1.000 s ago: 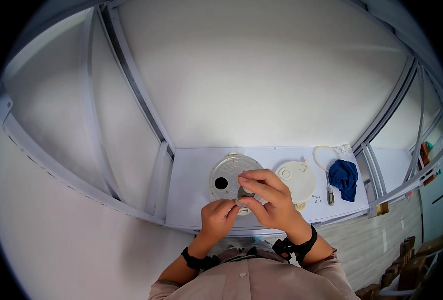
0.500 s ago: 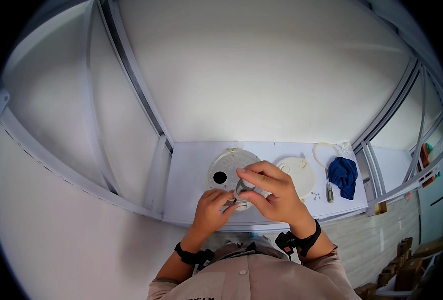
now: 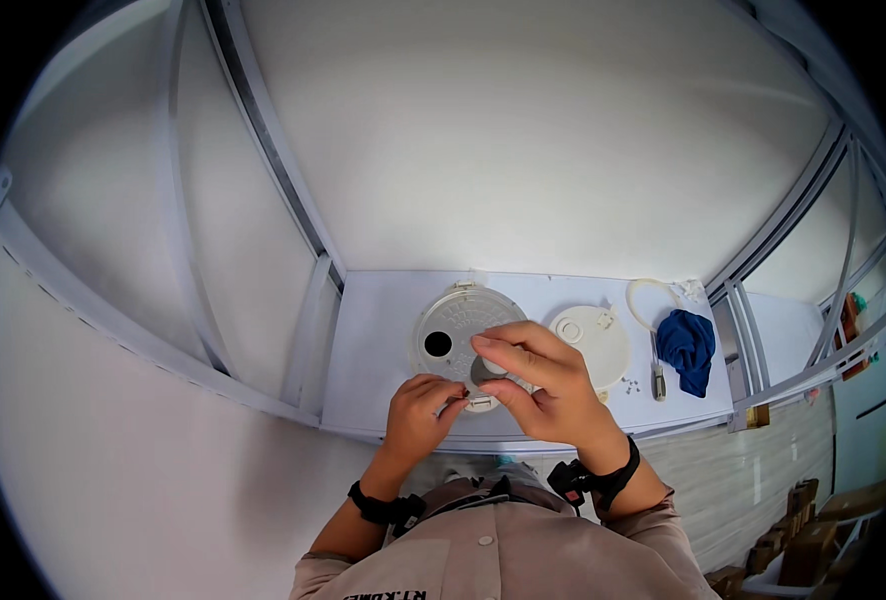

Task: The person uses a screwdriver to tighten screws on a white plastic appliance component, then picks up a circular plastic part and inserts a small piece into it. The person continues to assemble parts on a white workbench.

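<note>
My right hand (image 3: 548, 385) is closed round a grey-handled screwdriver (image 3: 484, 371), held over the near right part of a round whitish plastic housing (image 3: 425, 318) with a black round hole. Most of the screwdriver's handle is covered by the fingers, and its tip is hard to make out. Just left of it, my left hand (image 3: 419, 415) pinches thumb and fingertips together close to the tool's lower end. Something small and dark shows at those fingertips, too small to name. The housing's near rim has a clip (image 3: 480, 404), right beneath my hands.
Right of the housing lies a round cream lid (image 3: 603, 345). Beyond it are several small screws (image 3: 630, 384), another screwdriver (image 3: 659, 385), a cream ring (image 3: 635, 293) and a crumpled blue cloth (image 3: 685, 350). Frame posts border the white table (image 3: 363, 350) at both sides.
The screwdriver has tilted in my right hand, and its dark lower end shows less than before. My left hand stays pinched beside it. The whole view has shifted slightly.
</note>
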`<move>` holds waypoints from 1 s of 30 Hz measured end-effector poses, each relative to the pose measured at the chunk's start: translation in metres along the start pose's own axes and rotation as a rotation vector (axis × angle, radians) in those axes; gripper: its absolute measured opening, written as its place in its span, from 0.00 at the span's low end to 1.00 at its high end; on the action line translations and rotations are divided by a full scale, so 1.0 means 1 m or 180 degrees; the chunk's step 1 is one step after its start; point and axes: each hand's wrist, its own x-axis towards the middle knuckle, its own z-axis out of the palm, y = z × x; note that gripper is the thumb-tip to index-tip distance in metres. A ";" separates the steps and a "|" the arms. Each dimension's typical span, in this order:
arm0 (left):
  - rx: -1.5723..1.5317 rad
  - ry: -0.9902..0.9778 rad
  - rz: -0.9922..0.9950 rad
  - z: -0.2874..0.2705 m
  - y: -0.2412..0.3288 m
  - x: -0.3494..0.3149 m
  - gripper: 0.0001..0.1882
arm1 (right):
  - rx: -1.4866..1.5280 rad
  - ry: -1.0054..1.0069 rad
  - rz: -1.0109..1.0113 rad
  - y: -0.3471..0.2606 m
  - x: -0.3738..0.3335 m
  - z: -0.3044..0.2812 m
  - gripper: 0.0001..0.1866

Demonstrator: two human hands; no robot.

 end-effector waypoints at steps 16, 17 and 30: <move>-0.0077 0.0076 -0.0219 0.002 0.004 -0.003 0.11 | -0.0252 0.0224 0.0026 0.007 -0.003 0.007 0.28; -0.0096 0.0070 -0.0246 0.002 0.006 -0.002 0.11 | -0.0403 0.0330 -0.0141 0.012 -0.006 0.010 0.27; -0.0154 0.0044 -0.0310 -0.001 0.004 -0.003 0.10 | 0.0108 0.0118 0.0026 -0.005 -0.004 0.010 0.24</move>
